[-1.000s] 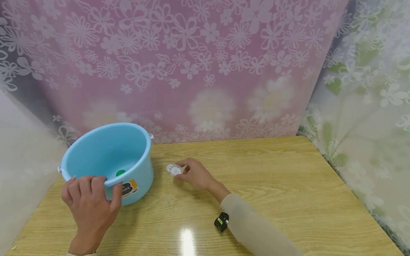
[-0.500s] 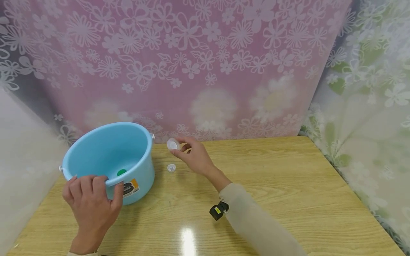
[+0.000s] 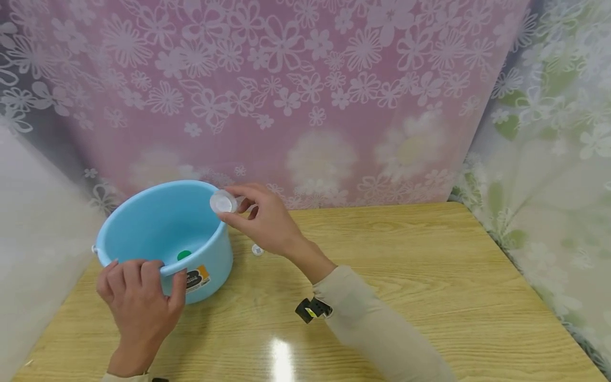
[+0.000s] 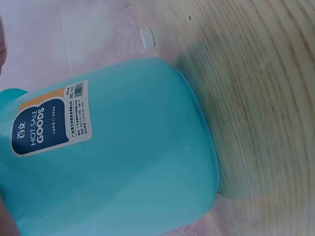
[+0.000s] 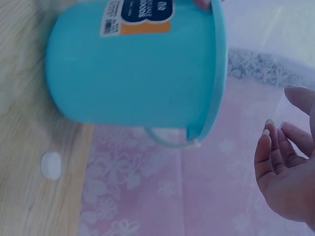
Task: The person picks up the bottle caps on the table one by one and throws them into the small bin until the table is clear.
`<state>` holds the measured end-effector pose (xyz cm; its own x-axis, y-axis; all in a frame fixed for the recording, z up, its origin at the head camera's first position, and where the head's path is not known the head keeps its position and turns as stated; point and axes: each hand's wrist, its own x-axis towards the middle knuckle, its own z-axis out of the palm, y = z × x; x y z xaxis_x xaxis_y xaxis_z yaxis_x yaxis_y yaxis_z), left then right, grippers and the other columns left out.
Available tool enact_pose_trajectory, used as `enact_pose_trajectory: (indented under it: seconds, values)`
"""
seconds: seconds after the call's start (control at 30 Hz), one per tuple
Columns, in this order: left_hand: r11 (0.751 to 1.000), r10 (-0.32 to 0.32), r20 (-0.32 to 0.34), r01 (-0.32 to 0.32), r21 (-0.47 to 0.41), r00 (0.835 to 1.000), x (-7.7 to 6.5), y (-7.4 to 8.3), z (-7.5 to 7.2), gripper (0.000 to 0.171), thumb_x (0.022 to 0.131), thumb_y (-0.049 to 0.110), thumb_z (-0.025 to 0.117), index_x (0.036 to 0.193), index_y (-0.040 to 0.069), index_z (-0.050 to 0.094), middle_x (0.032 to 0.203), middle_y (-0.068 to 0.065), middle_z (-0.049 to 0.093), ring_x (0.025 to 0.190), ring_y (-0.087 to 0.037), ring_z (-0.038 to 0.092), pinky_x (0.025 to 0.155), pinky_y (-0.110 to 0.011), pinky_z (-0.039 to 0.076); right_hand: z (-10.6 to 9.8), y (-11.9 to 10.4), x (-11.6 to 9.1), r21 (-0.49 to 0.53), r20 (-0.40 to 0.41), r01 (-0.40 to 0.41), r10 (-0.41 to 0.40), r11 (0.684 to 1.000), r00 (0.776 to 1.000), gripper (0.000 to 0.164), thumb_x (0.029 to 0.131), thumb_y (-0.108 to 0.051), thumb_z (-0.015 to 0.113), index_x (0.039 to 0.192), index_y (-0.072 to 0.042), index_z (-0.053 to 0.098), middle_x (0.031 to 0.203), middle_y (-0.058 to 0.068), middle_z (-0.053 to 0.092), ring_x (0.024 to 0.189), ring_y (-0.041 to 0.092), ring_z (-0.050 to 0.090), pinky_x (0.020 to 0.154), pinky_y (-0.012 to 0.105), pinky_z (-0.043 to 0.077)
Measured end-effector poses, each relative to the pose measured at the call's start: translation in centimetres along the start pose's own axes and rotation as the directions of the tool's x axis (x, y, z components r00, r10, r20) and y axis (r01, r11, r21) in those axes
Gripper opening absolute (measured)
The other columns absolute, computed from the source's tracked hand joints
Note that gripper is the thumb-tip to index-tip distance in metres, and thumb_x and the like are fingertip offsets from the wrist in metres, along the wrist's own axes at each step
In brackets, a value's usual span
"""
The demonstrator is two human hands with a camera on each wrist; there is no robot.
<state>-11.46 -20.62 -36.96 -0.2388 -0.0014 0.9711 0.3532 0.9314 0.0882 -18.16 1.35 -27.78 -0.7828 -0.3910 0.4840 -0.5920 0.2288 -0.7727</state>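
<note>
A light blue plastic bucket stands upright on the table's left side. My left hand grips its near rim, fingers over the edge and thumb on the outer wall. Between the thumb and fingers of my right hand is a clear round plastic cap, held at the bucket's right rim. The right wrist view shows the ridged side of this clear cap. Inside the bucket lies a green round piece, partly hidden by the rim. A small white cap lies on the table right of the bucket.
The wooden table extends to the right. Behind it hangs a pink flowered curtain, and a pale floral one hangs at the right. The bucket's white handle hangs at its far side in the right wrist view.
My right hand has lifted the clear cap off the table and moved it up and left to the bucket's rim. The small white cap stays behind. My left hand keeps its hold on the bucket.
</note>
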Motion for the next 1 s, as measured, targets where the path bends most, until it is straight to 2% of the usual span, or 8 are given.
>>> enact_pose_trajectory:
  seconds: [0.23,0.43,0.67,0.87,1.0]
  values:
    - [1.0,0.02,-0.01,-0.02,0.003,1.0,0.1,0.1,0.1,0.039,0.085,0.035,0.046,0.076,-0.003,0.044,0.075,-0.022,0.04,0.074,-0.042,0.033,0.089,-0.059,0.025,1.1,-1.0,0.4,-0.038,0.071,0.032,-0.029,0.999,0.997,0.046,0.086,-0.024,0.071,0.127,-0.008,0.06,0.113,-0.003,0.056,0.083,0.01,0.055,0.066,0.02,0.048]
    - [1.0,0.024,-0.001,-0.024,0.013,1.0,0.0,-0.1,0.1,0.041,0.087,0.037,0.046,0.076,-0.003,0.044,0.075,-0.022,0.04,0.073,-0.042,0.033,0.09,-0.058,0.025,2.4,-0.9,0.2,-0.101,0.132,-0.02,0.033,0.995,0.991,0.049,0.085,-0.028,0.071,0.13,-0.013,0.059,0.109,-0.005,0.055,0.078,0.007,0.056,0.059,0.018,0.047]
    - [0.999,0.031,-0.022,-0.031,0.013,0.999,0.1,-0.1,0.3,0.04,0.087,0.036,0.047,0.076,-0.003,0.044,0.075,-0.022,0.04,0.072,-0.041,0.033,0.09,-0.058,0.026,3.4,-0.2,0.4,-0.163,0.121,-0.113,0.134,0.98,0.984,0.049,0.085,-0.033,0.071,0.129,-0.015,0.06,0.109,-0.006,0.056,0.075,0.003,0.054,0.058,0.02,0.045]
    - [0.999,0.034,-0.017,-0.033,0.016,0.999,0.2,-0.1,0.3,0.039,0.087,0.034,0.046,0.076,-0.003,0.044,0.075,-0.023,0.04,0.073,-0.042,0.033,0.09,-0.058,0.026,4.1,0.4,0.4,-0.216,0.115,-0.097,0.124,0.972,0.986,0.048,0.085,-0.032,0.071,0.128,-0.012,0.06,0.104,-0.004,0.056,0.071,0.007,0.05,0.059,0.018,0.043]
    - [1.0,0.024,0.0,-0.024,0.017,1.0,0.0,-0.2,0.1,0.04,0.087,0.035,0.046,0.075,-0.003,0.043,0.075,-0.023,0.04,0.074,-0.042,0.034,0.091,-0.058,0.026,4.4,0.5,0.3,-0.21,0.108,-0.102,0.127,0.972,0.986,0.048,0.085,-0.031,0.071,0.127,-0.01,0.061,0.103,-0.003,0.056,0.07,0.007,0.049,0.06,0.018,0.043]
